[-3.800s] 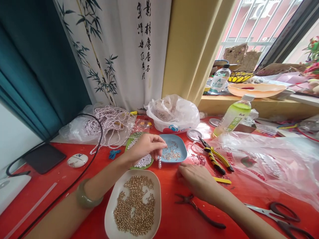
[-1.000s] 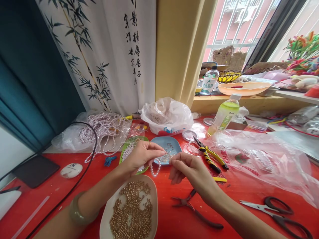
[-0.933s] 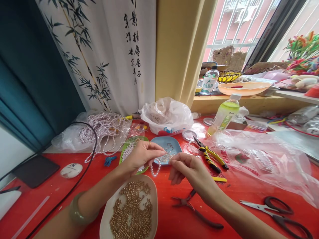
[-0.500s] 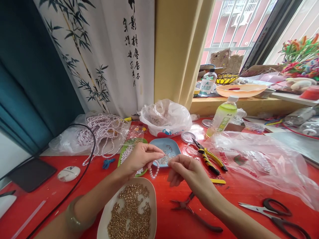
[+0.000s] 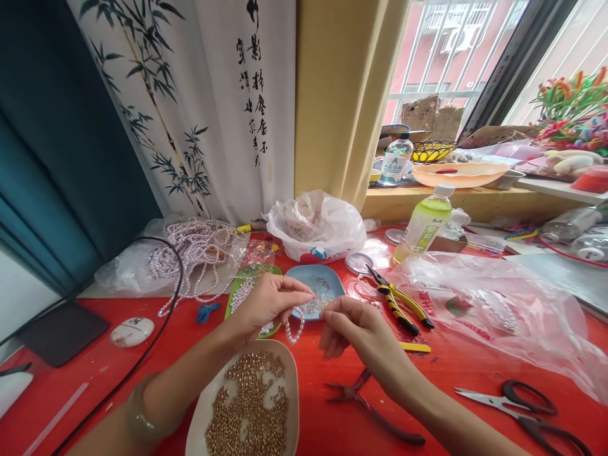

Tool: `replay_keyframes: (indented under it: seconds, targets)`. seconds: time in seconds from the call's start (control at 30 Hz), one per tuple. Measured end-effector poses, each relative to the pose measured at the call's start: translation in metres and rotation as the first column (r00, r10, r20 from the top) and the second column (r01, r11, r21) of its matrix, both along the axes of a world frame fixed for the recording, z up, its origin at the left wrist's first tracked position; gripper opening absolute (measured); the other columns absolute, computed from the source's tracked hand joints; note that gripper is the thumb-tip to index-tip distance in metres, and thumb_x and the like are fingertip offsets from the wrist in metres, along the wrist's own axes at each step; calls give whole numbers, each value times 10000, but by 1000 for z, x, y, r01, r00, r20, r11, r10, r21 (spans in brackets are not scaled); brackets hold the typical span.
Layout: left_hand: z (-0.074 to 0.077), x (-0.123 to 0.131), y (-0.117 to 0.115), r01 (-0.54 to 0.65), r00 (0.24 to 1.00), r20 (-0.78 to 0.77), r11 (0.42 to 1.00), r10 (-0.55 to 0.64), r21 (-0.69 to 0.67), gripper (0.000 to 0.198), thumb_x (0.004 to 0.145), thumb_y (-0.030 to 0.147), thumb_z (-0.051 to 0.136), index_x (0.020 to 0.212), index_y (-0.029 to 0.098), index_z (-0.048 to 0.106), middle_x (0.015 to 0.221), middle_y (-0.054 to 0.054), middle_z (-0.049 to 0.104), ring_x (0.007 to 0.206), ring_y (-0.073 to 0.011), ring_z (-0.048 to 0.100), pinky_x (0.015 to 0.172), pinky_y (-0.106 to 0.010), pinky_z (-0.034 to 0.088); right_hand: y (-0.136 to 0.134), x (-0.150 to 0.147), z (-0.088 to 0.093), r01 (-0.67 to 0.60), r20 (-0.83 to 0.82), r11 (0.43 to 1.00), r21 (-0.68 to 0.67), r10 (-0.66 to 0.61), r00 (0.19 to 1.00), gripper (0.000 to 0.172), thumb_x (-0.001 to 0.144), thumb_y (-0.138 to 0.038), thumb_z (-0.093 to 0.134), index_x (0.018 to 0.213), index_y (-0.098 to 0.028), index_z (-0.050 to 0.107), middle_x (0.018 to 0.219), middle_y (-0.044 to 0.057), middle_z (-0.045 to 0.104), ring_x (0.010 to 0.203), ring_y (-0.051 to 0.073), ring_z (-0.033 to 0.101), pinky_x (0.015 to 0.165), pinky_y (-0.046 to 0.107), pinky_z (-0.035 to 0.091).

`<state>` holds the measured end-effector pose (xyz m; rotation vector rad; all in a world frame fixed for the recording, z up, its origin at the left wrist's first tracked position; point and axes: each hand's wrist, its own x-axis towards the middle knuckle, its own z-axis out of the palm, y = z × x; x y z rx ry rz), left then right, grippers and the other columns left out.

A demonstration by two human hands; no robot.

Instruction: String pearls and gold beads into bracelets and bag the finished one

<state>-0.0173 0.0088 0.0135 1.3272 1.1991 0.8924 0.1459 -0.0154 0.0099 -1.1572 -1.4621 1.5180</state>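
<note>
Pinched between thumb and fingers of my left hand (image 5: 270,301) is a short strand of pearl beads (image 5: 295,326), which hangs in a loop below the fingertips. My right hand (image 5: 354,326) is closed in a pinch close to its right; whatever lies between those fingertips is too small to make out. Behind both hands is a blue dish (image 5: 336,285) with small clear and reddish pieces. A green tray (image 5: 232,292) of pearl beads is partly hidden by my left hand. Below the hands stands a cream tray (image 5: 293,405) of gold beads (image 5: 249,405).
Long-nose pliers (image 5: 399,304) with yellow-black handles, dark-handled pliers (image 5: 361,399) and scissors (image 5: 517,405) lie to the right. A drink bottle (image 5: 425,221) stands behind a clear plastic bag (image 5: 494,304). Bead strands (image 5: 190,247) are heaped at left, near a black cable (image 5: 179,272).
Both hands hold nearly the same pose and place. The view has shifted very slightly; nothing has visibly been taken up or let go.
</note>
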Motion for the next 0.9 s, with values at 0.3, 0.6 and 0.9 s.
replay_keyframes:
  seconds: [0.3,0.6,0.9]
  targets:
    - [-1,0,-1,18,1000,-20,1000,-18,5,174,644,312,639,696,148,669,321,75,400,296,-31,288,322,-169,168,2,1,1,-19,-4,999,51,19,1000,166,749,-289,492,632,-172,496,508,-9,601,435,85,530,459,214,416]
    - [-2,-1,0,30,999,22,999,-30,25,178,634,319,652,694,154,678,350,67,414,317,-34,290,337,-175,195,3,4,5,15,20,996,91,-17,1000,128,710,-238,504,598,-176,506,476,-33,565,422,82,505,464,214,401]
    - [-1,-1,-1,44,999,21,999,-44,26,207,636,339,644,717,152,683,351,69,394,322,-37,280,341,-184,183,4,5,4,4,3,995,95,-4,1000,125,700,-224,506,585,-176,517,475,-30,557,430,80,503,465,213,407]
